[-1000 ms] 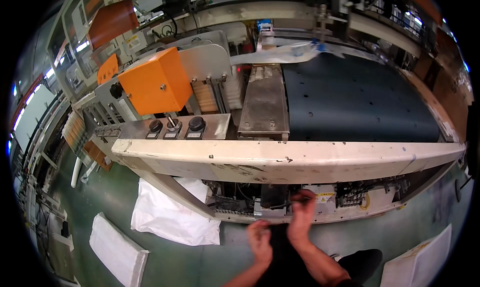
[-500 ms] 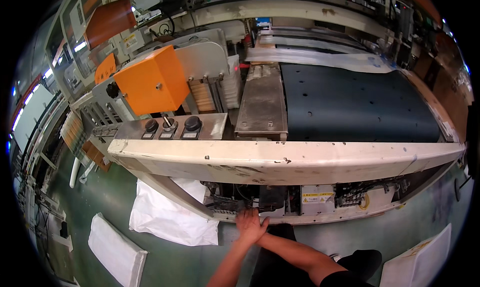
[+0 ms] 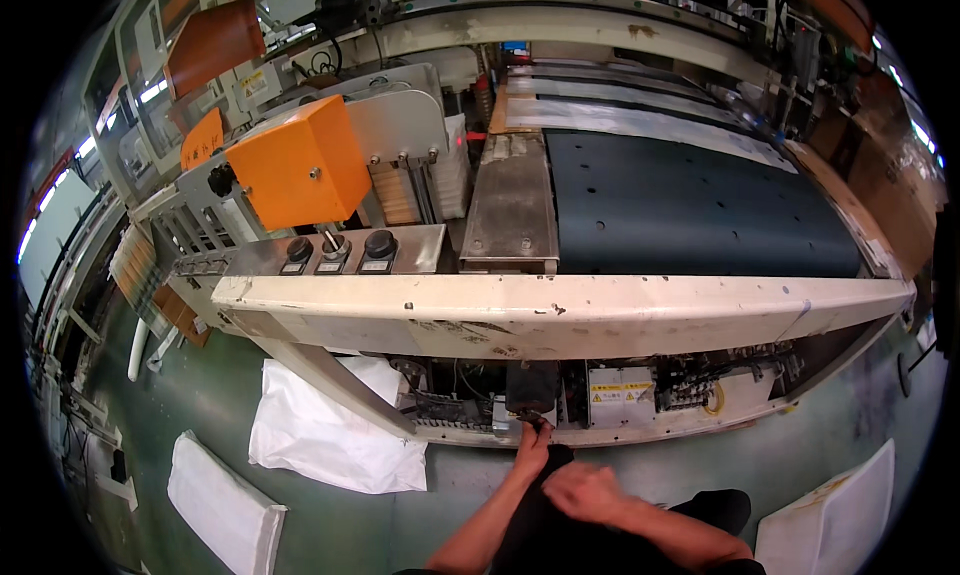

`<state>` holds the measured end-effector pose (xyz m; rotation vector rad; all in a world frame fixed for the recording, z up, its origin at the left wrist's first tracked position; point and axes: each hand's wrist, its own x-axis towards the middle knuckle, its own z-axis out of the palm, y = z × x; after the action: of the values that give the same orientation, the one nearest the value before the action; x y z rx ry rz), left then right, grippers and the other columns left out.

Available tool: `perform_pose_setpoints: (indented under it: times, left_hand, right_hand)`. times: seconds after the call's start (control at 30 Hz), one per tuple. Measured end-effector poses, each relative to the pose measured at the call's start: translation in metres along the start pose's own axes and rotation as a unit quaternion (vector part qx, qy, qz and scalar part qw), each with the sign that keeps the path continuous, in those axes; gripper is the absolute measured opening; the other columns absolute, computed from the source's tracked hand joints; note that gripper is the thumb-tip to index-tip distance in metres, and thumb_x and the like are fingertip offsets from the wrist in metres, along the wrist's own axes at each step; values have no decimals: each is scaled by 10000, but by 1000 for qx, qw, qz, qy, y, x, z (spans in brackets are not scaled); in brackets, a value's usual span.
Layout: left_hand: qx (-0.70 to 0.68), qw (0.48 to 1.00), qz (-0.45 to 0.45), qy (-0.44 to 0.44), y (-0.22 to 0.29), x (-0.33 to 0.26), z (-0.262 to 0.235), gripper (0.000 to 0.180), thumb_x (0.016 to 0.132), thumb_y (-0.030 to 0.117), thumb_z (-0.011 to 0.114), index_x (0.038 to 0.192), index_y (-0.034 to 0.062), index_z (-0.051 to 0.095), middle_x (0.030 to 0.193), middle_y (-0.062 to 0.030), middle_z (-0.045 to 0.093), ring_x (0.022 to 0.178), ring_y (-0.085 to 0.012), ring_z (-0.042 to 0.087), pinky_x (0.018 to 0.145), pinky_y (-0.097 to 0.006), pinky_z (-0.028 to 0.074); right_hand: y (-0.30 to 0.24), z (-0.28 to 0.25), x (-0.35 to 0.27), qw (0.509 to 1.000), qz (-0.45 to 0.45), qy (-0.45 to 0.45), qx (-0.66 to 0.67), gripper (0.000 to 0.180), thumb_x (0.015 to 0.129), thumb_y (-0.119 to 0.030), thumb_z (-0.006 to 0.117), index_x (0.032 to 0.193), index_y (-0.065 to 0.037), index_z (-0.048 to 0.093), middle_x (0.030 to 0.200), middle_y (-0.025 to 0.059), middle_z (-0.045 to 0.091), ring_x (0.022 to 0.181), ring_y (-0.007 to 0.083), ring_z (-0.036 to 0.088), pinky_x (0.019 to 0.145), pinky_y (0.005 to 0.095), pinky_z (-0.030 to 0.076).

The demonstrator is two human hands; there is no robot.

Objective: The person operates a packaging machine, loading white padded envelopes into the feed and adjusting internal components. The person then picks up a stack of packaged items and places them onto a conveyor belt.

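My left hand (image 3: pixel 535 447) reaches to the lower frame of the machine, just below a black box-like part (image 3: pixel 531 387) in the open bay. Its fingers are bent together around something small and dark that I cannot make out. Beside it, nearer to me, my right hand (image 3: pixel 585 491) hovers over my dark-clothed leg. Motion smears its fingers, and no object shows in it. To the right of the black part sits a light grey box (image 3: pixel 620 399) with yellow warning labels. Wiring and dark components (image 3: pixel 450 407) fill the bay on the left.
Above the bay runs a cream machine beam (image 3: pixel 570 315). A dark perforated belt (image 3: pixel 690 210) carries clear plastic film strips across its far part. An orange box (image 3: pixel 300 165) stands behind control knobs (image 3: pixel 340 250). White sacks (image 3: pixel 335 435) lie on the green floor at left.
My hands, crossed together at the bay's lower edge before, are now apart. The left has shifted right to beneath the black part; the right has drawn back toward me. The plastic film lies farther back.
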<state>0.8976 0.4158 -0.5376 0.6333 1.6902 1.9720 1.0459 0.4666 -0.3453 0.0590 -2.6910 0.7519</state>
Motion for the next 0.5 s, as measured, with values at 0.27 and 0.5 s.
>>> perform_pose_setpoints:
  times: [0.27,0.5]
  left_hand:
    - [-336,940,-47,-25,20,-1,62,103,1005,64,488,1102,93,474,1039,-34,551,1003,-143,534,954,-309,397]
    - [-535,836,-91,-79,78,-3,73,183,968,78,540,1149,56,546,1197,-130,601,1235,-265,515,1126,-433,336]
  right_hand:
    - [119,44,-37,698,485,374,370,324,972,-300,555,1200,-70,543,1042,80,620,1053,210,576,882,321,433]
    - [92,23,8,528,289,480,638,276,988,-249,445,1161,-54,532,1027,66,600,1072,190,529,983,363,362]
